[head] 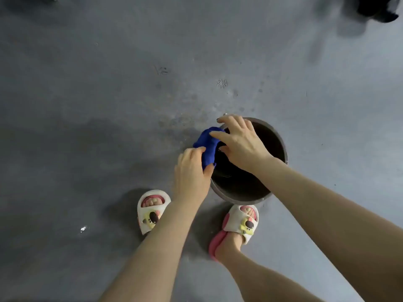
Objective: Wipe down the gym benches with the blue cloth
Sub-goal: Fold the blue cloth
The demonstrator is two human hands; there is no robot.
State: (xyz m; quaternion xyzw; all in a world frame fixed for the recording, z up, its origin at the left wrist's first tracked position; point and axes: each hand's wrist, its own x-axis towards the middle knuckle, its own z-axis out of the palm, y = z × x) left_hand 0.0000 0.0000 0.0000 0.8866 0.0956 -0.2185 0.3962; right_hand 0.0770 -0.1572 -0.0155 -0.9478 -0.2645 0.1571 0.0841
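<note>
Two bare forearms reach up from the bottom edge of the frame, over feet in cream-and-pink slippers, the left slipper [152,211] at lower centre-left and the right slipper [238,225] at lower centre, each with a yellow cartoon charm on its rubbery strap. Just above the toes stands a round dark bucket [277,138], its smooth rim a grey ring and its inside nearly black; whether it holds water is hard to tell in the shadow.

At the bucket's left rim, at frame centre, the blue cloth [207,144] is bunched into a thick roll — a deep, saturated blue with a soft, nappy look. Its long axis runs roughly up and down the frame, leaning slightly to the upper right, one end toward the feet and the other toward the open floor. The left hand [192,171] grips the lower end, fingers curled over it and thumb tucked beneath. The right hand [239,142] lies over the bucket's mouth with its fingers spread, the fingertips on the cloth's upper end and the thumb apparently beneath it.

Beyond stretches a matte grey floor [109,83], scuffed and blotched with darker patches. A small white fleck [83,229] lies at lower left — and a black, blurred shape [377,8] sits in the upper right corner.
</note>
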